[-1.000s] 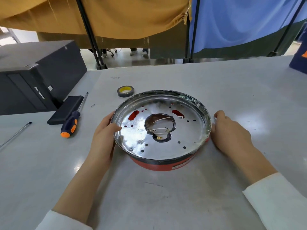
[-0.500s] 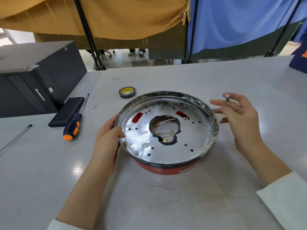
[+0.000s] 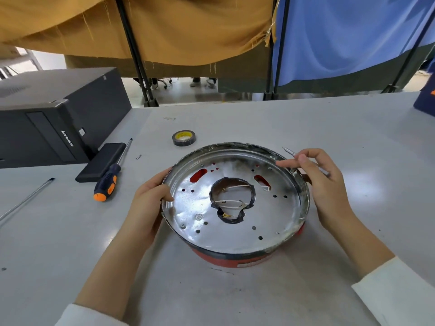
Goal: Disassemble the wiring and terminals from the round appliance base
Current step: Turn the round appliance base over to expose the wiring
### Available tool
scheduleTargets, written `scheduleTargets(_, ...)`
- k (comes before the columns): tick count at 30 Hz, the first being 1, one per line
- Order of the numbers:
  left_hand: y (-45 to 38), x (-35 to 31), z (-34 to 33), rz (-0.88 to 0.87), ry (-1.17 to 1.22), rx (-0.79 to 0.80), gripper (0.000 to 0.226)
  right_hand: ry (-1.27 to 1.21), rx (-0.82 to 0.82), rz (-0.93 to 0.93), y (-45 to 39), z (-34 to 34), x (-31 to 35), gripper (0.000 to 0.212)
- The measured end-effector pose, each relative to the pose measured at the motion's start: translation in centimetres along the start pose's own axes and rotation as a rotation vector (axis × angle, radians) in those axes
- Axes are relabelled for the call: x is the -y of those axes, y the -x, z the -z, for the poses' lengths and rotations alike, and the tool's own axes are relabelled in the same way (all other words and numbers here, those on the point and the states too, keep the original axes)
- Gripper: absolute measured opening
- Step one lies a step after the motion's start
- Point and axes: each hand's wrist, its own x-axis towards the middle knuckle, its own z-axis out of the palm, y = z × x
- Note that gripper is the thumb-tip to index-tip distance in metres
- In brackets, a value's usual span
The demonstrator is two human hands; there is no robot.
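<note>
Your right hand (image 3: 329, 182) pinches a thin metal tool (image 3: 292, 152) just over the far rim of the base (image 3: 292, 208). Your left hand (image 3: 150, 203) grips the near-left rim, thumb inside. The base sits on the table (image 3: 306, 128) in front of you. It looks like thin, stiff, shiny metal, so it may slip, and the cut edge of the middle hole could be sharp. Hold it by the rim. The white wires (image 3: 231, 201) in the hole look thin and bendy, so pull them gently.

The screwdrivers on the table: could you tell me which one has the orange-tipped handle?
The screwdriver beside the flat black case; the bare metal rod at the left edge shows no handle.
</note>
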Motion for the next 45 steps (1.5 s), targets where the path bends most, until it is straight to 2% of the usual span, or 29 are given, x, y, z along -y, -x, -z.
scheduleTargets(4, 0.1, -0.6, 0.2, 0.062, -0.033, 0.016, 0.061, -0.066, -0.003, -0.006, -0.3, 0.5, 0.0, 0.012)
scheduleTargets(8, -0.3, -1.6, 0.5, 0.138, -0.164, 0.029, 0.055, -0.081, 0.035, -0.013, -0.1, 0.5, -0.2, 0.013)
scheduleTargets(12, -0.6, -2.0, -0.6, 0.035, -0.278, -0.024, 0.042, -0.063, 0.069, -0.031, 0.2, 0.3, -0.1, 0.018)
scheduleTargets(16, 0.0, -1.7, -0.7, 0.012, -0.332, 0.035, 0.039, -0.052, 0.067, -0.06, 0.3, 0.4, 0.4, 0.013)
scheduleTargets(21, 1.7, -1.6, -0.3, -0.016, -0.341, 0.049, 0.034, 0.015, 0.098, -0.044, 0.9, 0.6, 0.9, 0.016)
scheduleTargets(24, 2.6, -1.6, 0.1, -0.014, -0.312, 0.05, 0.031, 0.017, 0.005, -0.025, 0.7, 0.7, 0.8, 0.024)
scheduleTargets(26, 2.9, -1.6, 0.6, 0.008, -0.27, 0.015, 0.031, 0.094, -0.052, -0.051, 0.0, 0.7, 0.3, 0.026)
scheduleTargets(30, 3.0, -1.7, 1.6, 0.055, -0.221, 0.016, 0.035, 0.486, 0.112, -0.107, -0.6, 0.7, -2.0, 0.024)
scheduleTargets(32, 3.0, -1.7, 1.8, 0.05, -0.238, 0.034, 0.036, 0.535, 0.135, -0.103, -0.3, 0.9, -2.7, 0.023)
scheduleTargets(37, 2.3, -1.5, 1.6, 0.05, -0.204, 0.009, 0.037, 0.407, 0.101, -0.094, -0.2, 0.8, -1.8, 0.018)
scheduleTargets(41, 2.0, -1.4, 0.8, 0.048, -0.069, -0.008, 0.038, 0.123, 0.192, -0.304, 0.4, 0.6, 0.2, 0.037)
scheduleTargets(45, 1.5, -2.0, 0.1, -0.048, -0.027, -0.081, 0.031, 0.204, 0.217, -0.331, 0.0, 0.6, 1.9, 0.048)
